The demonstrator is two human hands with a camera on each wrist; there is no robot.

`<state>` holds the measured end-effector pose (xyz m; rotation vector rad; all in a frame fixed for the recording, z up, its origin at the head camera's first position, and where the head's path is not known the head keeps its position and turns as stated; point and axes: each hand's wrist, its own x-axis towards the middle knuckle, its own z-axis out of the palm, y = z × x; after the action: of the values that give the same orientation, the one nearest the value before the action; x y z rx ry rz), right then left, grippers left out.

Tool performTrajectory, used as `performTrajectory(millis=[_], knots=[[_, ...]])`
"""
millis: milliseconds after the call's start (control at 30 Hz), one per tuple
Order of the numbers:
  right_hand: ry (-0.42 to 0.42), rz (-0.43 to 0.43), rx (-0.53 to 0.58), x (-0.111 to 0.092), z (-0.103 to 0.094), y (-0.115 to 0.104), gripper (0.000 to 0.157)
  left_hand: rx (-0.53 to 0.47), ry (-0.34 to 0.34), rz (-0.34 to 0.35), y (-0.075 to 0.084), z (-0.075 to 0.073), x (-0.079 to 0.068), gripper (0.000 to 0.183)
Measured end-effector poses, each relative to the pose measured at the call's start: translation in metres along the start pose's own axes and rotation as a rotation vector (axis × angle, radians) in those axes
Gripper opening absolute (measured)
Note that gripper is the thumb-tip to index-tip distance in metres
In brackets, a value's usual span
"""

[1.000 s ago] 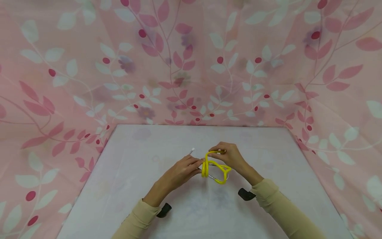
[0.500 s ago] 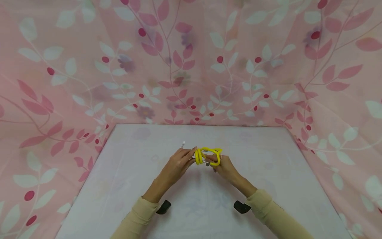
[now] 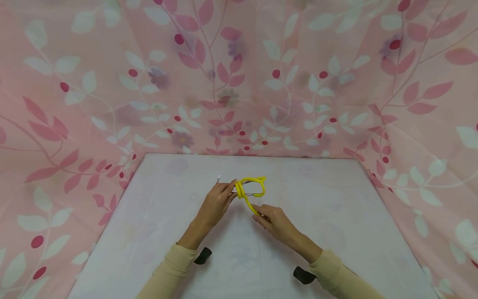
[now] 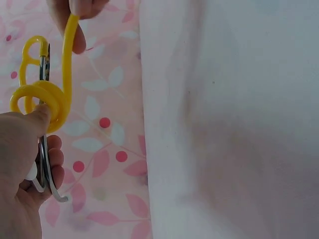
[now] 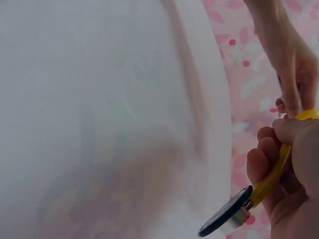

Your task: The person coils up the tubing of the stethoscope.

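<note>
A stethoscope with yellow tubing [image 3: 240,189] is held above the table, its tube wound in coils around the metal ear tubes [image 4: 44,164]. My left hand [image 3: 213,205] grips those metal tubes, with the thumb pressing on the coils in the left wrist view. A white eartip [image 3: 218,177] sticks out beyond the left fingers. Lower and to the right, my right hand [image 3: 278,222] holds the free length of tube, which runs down from the coils. In the right wrist view the round chestpiece [image 5: 227,214], dark-rimmed with a metal body, hangs out below the curled right fingers.
The table [image 3: 179,170] has a pale cloth over it. Pink leaf-patterned fabric [image 3: 239,83] stands behind it and along both sides. Black wrist-camera mounts [image 3: 203,256] project inward from both sleeves.
The right hand has drawn the free tube from above the coils, through behind the loop, and down to the front right. The left hand has shifted slightly left and away with the stethoscope.
</note>
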<state>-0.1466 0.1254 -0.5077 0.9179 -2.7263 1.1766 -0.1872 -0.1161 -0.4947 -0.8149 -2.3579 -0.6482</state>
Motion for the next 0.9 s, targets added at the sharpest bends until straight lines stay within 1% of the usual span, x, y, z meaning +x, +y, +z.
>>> performTrajectory(millis=[133,200,367,467,567,700,800,900], knots=[[0.013,-0.068,-0.059,-0.006,-0.003,-0.01,0.029,0.024,-0.011,-0.022,-0.003,0.003,-0.002,0.049],[0.011,-0.088,-0.096,-0.008,-0.006,-0.015,0.026,0.027,-0.02,-0.032,-0.005,0.004,-0.003,0.049],[-0.015,-0.109,-0.204,-0.015,-0.016,-0.027,0.024,0.042,-0.054,-0.059,-0.008,0.007,-0.007,0.05],[-0.016,-0.151,-0.292,-0.017,-0.021,-0.033,0.022,0.046,-0.075,-0.073,-0.009,0.008,-0.009,0.049],[0.012,-0.211,-0.368,-0.017,-0.028,-0.038,0.02,0.045,-0.102,-0.077,-0.009,0.01,-0.011,0.049],[0.073,-0.299,-0.442,-0.013,-0.037,-0.043,0.017,0.048,-0.146,-0.071,-0.007,0.013,-0.012,0.05],[0.112,-0.353,-0.494,-0.009,-0.044,-0.045,0.018,0.064,-0.182,-0.054,-0.004,0.015,-0.013,0.051],[0.127,-0.39,-0.53,-0.004,-0.051,-0.047,0.021,0.069,-0.203,-0.028,0.0,0.016,-0.013,0.049]])
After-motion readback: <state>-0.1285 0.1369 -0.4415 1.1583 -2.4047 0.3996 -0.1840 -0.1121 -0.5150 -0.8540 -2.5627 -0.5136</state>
